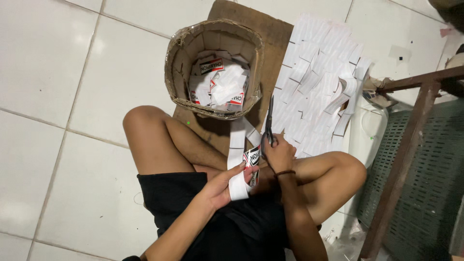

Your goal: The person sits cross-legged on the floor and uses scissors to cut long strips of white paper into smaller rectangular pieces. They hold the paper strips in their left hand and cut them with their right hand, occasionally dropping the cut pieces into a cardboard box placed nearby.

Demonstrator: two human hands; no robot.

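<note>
White paper strip of printed labels (238, 162) runs lengthwise from the left hand (223, 186) up toward the round cardboard basket (180, 72), lying just left of the black scissors (269, 123). That left grip pinches the strip's lower end, wrist bent inward over the lap. The right hand (279, 155), nearer the blades, is closed through the handles, points aimed away from the body.

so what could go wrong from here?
The scissors in the right hand sit close to the left hand pinching the label strip, so a finger nick seems possible. The strip hangs loose, so a cut may run crooked. Cut pieces could miss the cardboard bin.
</note>
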